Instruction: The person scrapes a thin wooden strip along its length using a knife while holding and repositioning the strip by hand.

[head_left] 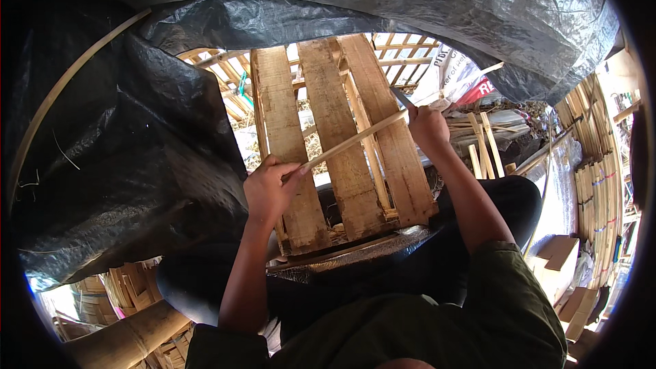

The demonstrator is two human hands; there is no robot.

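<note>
A pale bamboo strip (355, 139) slants across a low slatted wooden bench (329, 102) in front of me, its right end higher in the picture. My left hand (268, 188) pinches the strip's lower left end between thumb and fingers. At the other end, my right hand (429, 130) is closed around a knife, its handle hidden in the fist. The narrow dark knife blade (402, 98) sticks out up and left from that fist, by the strip's right end. Whether the blade touches the strip I cannot tell.
Black plastic sheeting (164, 157) hangs at the left and overhead. Several cut bamboo pieces (486, 143) stand right of the bench, near a white and red printed sack (458, 75). Bundled bamboo slats (598, 191) line the far right. A thick bamboo pole (130, 335) lies lower left.
</note>
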